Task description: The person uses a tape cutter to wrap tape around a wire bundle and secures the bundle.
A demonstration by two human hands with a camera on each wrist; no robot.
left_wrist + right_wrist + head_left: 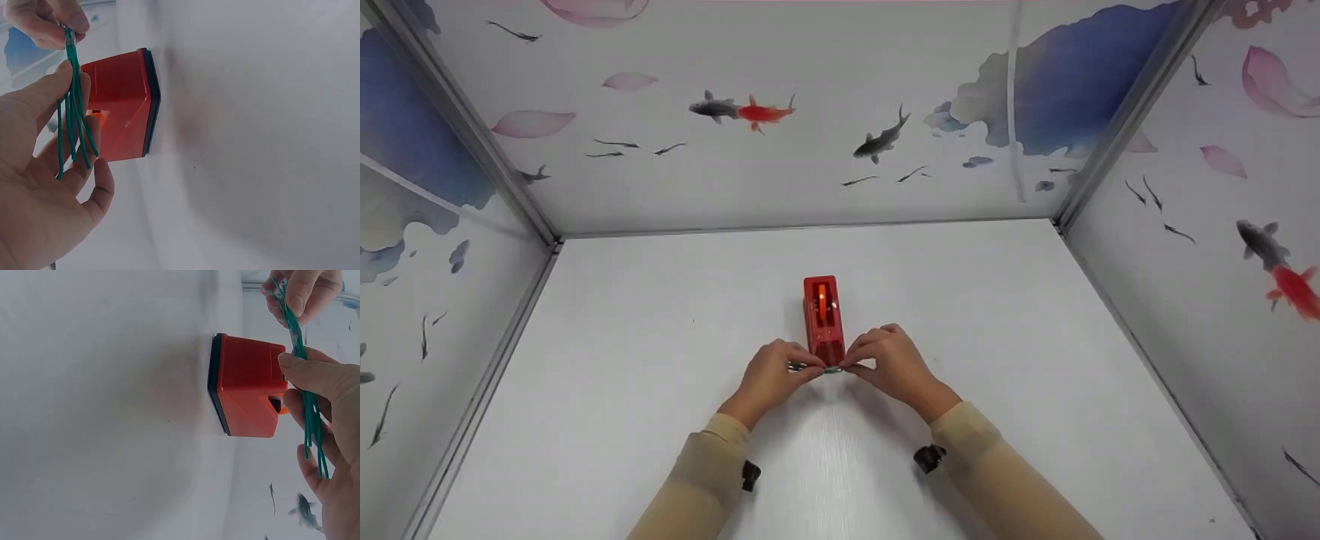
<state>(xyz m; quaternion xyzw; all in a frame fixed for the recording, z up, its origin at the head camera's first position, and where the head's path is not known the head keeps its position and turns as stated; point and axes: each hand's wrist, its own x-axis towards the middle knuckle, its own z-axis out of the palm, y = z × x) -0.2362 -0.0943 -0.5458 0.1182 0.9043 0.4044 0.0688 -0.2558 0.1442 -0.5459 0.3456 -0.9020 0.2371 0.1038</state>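
A bundle of thin green twist ties is stretched between both hands, just in front of a red tape dispenser. My left hand pinches one side of the bundle between thumb and fingers. On the other side my right hand pinches it, its fingertips close to the dispenser's near end. Between the hands, what looks like clear tape wraps the middle of the bundle. Loose wire ends fan out across both palms in the wrist views. The dispenser stands on a dark base with an orange wheel inside.
The white tabletop runs back to printed panels with fish and petals, such as the back wall. Metal frame edges line both sides. A black wrist camera sits under the right sleeve, another by the left.
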